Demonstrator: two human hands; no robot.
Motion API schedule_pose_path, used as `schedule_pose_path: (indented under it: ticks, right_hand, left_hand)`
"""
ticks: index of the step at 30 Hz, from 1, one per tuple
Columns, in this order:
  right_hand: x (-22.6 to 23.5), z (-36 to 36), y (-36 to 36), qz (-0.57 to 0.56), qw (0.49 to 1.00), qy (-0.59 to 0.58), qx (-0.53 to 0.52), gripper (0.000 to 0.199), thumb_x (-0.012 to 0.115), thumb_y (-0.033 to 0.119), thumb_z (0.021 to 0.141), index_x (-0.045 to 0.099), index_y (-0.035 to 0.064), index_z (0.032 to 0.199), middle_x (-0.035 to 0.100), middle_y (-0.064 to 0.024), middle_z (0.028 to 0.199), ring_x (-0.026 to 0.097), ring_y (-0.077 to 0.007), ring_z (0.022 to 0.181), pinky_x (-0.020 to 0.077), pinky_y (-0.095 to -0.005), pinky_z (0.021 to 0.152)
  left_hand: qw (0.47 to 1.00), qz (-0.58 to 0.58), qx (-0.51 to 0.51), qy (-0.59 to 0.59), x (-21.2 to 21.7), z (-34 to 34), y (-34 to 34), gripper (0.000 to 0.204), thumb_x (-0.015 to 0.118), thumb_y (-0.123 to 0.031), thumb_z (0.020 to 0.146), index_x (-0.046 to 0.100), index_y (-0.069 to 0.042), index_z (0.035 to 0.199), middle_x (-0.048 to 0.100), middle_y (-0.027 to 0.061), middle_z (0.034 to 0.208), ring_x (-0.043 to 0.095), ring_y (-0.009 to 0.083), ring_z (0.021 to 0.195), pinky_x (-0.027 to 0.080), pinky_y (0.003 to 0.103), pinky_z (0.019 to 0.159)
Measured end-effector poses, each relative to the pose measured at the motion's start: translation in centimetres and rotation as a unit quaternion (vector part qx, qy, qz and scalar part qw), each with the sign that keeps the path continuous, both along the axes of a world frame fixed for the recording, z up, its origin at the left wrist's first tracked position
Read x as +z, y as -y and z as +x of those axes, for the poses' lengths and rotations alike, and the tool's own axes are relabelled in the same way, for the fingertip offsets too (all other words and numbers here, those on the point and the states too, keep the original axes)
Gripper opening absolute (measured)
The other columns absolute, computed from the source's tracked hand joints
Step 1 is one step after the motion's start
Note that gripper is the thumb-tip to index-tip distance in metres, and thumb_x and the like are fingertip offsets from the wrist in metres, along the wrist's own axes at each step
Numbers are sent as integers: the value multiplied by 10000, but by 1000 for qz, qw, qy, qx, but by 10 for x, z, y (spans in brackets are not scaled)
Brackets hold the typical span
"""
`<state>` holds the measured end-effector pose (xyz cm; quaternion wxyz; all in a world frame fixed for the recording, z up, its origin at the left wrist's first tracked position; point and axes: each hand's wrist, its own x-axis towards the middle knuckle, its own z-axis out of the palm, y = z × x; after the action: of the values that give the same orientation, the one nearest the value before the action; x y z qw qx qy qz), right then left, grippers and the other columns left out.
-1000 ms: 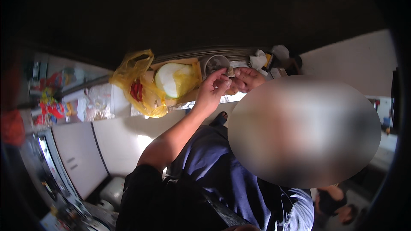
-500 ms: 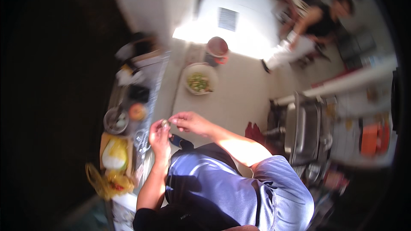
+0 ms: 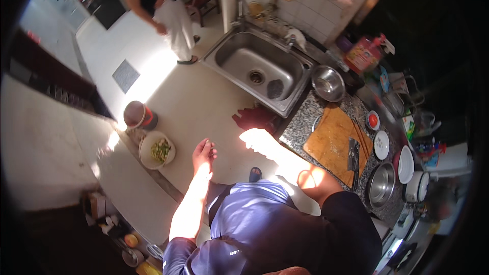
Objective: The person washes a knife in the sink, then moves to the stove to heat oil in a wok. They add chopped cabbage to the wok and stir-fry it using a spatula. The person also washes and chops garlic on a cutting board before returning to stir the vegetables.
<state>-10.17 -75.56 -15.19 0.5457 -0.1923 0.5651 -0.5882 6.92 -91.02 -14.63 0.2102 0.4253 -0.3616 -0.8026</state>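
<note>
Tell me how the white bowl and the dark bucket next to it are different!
The bowl is white, while the bucket is dark outside with some red. The bowl looks wider and shallower; the bucket looks narrower and deeper. The bowl has green pieces in it; inside the bucket I see a reddish colour and no green. Both have round, open tops.

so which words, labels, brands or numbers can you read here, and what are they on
Shirt: a few small white letters on the dark cloth, not copied out here.
Pump bottle: printed label, too small and blurred to read.
Green-and-white packet: any print is too small to read.
No other text is readable.
</note>
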Motion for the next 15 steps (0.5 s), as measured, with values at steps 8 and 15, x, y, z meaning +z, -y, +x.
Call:
schedule_pose_path:
  ticks: [8, 15]
  right_hand:
    - [-8, -186, -8, 51, 941, -150, -298, 356, 580, 270, 800, 562, -10, 1019, 606, -111, 857, 566, -169, 768, 445, -278, 690]
    - [-6, -314, 73, 211, 838, -306, -399, 603, 591, 296, 777, 344, -36, 1216, 586, -214, 902, 585, -291, 835, 458, -351, 720]
  left_hand:
    - [959, 58, -277, -17, -53, -259, 29, 10, 435, -104, 854, 441, -108, 862, 483, 15, 694, 475, 122, 552, 410, 262, 502]
    - [888, 104, -448, -34, -119, -447, 57, 98, 460, -94, 827, 516, -101, 907, 563, 12, 745, 509, 109, 618, 419, 234, 538]
